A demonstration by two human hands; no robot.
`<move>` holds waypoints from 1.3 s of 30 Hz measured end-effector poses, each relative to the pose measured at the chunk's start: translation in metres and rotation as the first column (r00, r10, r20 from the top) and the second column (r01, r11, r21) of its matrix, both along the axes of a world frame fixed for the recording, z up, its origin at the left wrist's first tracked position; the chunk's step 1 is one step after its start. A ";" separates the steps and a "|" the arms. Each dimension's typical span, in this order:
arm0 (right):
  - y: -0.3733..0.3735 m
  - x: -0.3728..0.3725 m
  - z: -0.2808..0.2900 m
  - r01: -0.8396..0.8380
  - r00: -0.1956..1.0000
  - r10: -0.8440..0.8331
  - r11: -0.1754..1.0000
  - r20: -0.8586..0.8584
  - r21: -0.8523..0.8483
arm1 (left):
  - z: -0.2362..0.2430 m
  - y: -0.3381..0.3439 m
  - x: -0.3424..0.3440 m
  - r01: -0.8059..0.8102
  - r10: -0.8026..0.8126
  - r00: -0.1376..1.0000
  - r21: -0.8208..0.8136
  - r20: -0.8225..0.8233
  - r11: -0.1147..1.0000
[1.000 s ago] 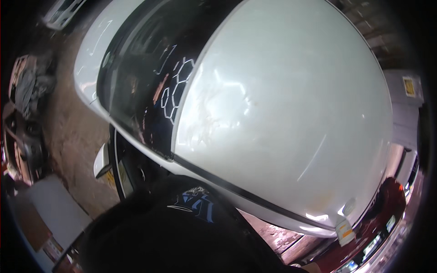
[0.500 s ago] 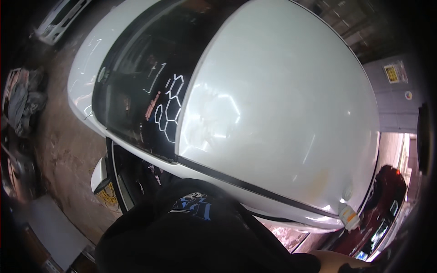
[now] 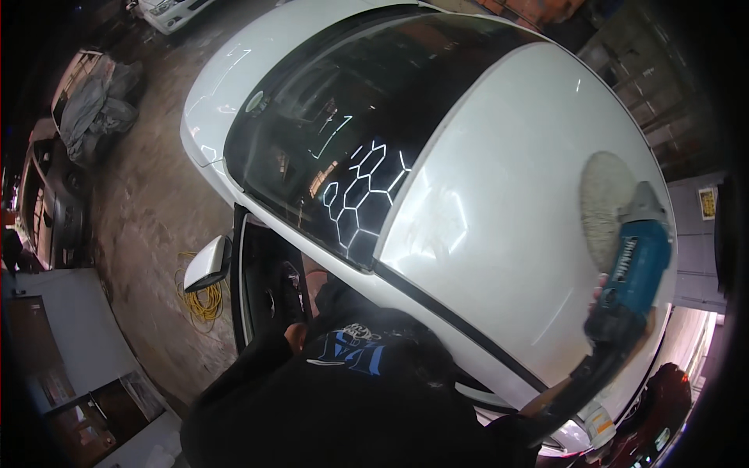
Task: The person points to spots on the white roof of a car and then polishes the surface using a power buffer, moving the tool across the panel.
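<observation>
A teal polisher (image 3: 641, 253) with a black rear end is at the right side of the white car roof (image 3: 499, 234). Its round, off-white wool pad (image 3: 605, 210) is against or just over the paint, seen at a slant. My right hand (image 3: 600, 290) grips the polisher's body; a few fingers show beside it and the rest is hidden behind the tool. Bare skin of my left hand or wrist (image 3: 295, 337) shows by the open car door (image 3: 240, 296); its fingers cannot be made out. An off-white bottle with an orange label (image 3: 600, 426) stands at the roof's near right edge.
The dark windshield (image 3: 312, 156) reflects hexagonal lights. A side mirror (image 3: 208, 264) juts out above a coiled yellow cord (image 3: 204, 303) on the floor. A grey-draped car (image 3: 97, 101) stands left, a dark red car (image 3: 659, 417) at lower right.
The polisher has come into view over the roof in my right hand. My view has shifted, so the car sits farther right and lower. Some skin by the door now shows.
</observation>
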State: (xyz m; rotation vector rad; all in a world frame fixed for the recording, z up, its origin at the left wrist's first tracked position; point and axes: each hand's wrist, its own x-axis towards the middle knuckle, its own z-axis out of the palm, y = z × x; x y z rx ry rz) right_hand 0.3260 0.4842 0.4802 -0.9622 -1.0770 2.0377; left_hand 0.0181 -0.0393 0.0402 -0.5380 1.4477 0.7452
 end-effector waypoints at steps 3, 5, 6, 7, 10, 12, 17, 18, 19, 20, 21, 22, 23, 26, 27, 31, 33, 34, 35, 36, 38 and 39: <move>-0.028 -0.066 -0.048 0.077 0.993 -0.087 0.990 -0.081 -0.121 | 0.000 0.006 -0.043 0.111 -0.111 0.994 -0.001 -0.017 0.994; -0.045 -0.117 -0.056 0.122 0.992 -0.119 0.990 0.038 -0.070 | 0.002 0.016 -0.088 0.212 -0.213 0.976 -0.019 -0.047 0.977; -0.051 -0.135 -0.063 0.113 0.991 -0.113 0.994 0.072 0.005 | 0.009 0.025 -0.117 0.291 -0.293 0.953 -0.035 -0.083 0.956; -0.062 -0.162 -0.056 0.129 0.991 -0.124 0.987 0.049 -0.097 | 0.017 0.035 -0.148 0.403 -0.411 0.899 -0.078 -0.152 0.912; -0.073 -0.145 -0.094 0.193 0.977 -0.190 0.981 0.095 -0.023 | 0.082 0.094 -0.223 0.664 -0.632 0.544 -0.177 -0.552 0.727; -0.087 -0.154 -0.101 0.201 0.975 -0.194 0.977 0.105 -0.065 | 0.149 0.144 -0.261 0.667 -0.452 0.413 -0.075 -0.791 0.741; -0.108 -0.181 -0.120 0.289 0.957 -0.290 0.952 0.002 -0.102 | 0.237 0.294 -0.295 0.672 -0.096 0.532 0.351 -0.841 0.652; -0.113 -0.180 -0.127 0.312 0.950 -0.311 0.949 0.020 -0.040 | 0.244 0.313 -0.293 0.683 -0.020 0.538 0.422 -0.843 0.596; -0.118 -0.183 -0.133 0.354 0.935 -0.354 0.935 0.015 -0.016 | 0.248 0.328 -0.290 0.707 -0.023 0.540 0.438 -0.841 0.555; -0.122 -0.188 -0.139 0.389 0.921 -0.388 0.921 0.031 -0.035 | 0.251 0.340 -0.287 0.784 -0.028 0.488 0.424 -0.872 0.453; -0.126 -0.192 -0.142 0.424 0.905 -0.422 0.904 0.046 -0.053 | 0.255 0.352 -0.283 0.849 -0.023 0.436 0.402 -0.900 0.343; -0.127 -0.194 -0.140 0.383 0.923 -0.382 0.924 0.034 -0.011 | 0.262 0.358 -0.279 0.854 -0.086 0.470 0.428 -0.878 0.296; -0.131 -0.199 -0.135 0.435 0.900 -0.434 0.901 0.030 0.002 | 0.261 0.362 -0.277 0.869 -0.101 0.466 0.433 -0.879 0.241; -0.134 -0.219 -0.117 0.436 0.900 -0.436 0.899 0.004 -0.052 | 0.249 0.365 -0.276 0.770 -0.208 0.637 0.625 -0.742 0.128; -0.134 -0.222 -0.112 0.409 0.912 -0.409 0.911 0.017 -0.058 | 0.247 0.365 -0.269 0.775 -0.230 0.627 0.627 -0.744 0.081; -0.131 -0.226 -0.116 0.355 0.935 -0.355 0.934 -0.014 -0.035 | 0.250 0.374 -0.236 0.717 -0.354 0.685 0.675 -0.637 0.174; -0.134 -0.224 -0.112 0.352 0.935 -0.353 0.936 -0.030 -0.023 | 0.256 0.384 -0.216 0.734 -0.397 0.651 0.670 -0.647 0.112; -0.134 -0.222 -0.112 0.361 0.932 -0.361 0.932 -0.011 -0.026 | 0.259 0.389 -0.204 0.737 -0.396 0.647 0.668 -0.652 0.105; -0.135 -0.217 -0.113 0.367 0.930 -0.367 0.930 0.008 -0.031 | 0.262 0.396 -0.191 0.720 -0.393 0.661 0.688 -0.639 0.092; -0.137 -0.211 -0.114 0.367 0.930 -0.368 0.930 0.002 -0.030 | 0.265 0.402 -0.176 0.703 -0.390 0.675 0.707 -0.627 0.081; -0.139 -0.199 -0.120 0.328 0.945 -0.328 0.943 0.007 -0.056 | 0.276 0.412 -0.139 0.666 -0.344 0.721 0.739 -0.602 0.102; -0.140 -0.192 -0.121 0.314 0.949 -0.315 0.948 -0.006 -0.058 | 0.282 0.416 -0.120 0.624 -0.307 0.763 0.773 -0.569 0.117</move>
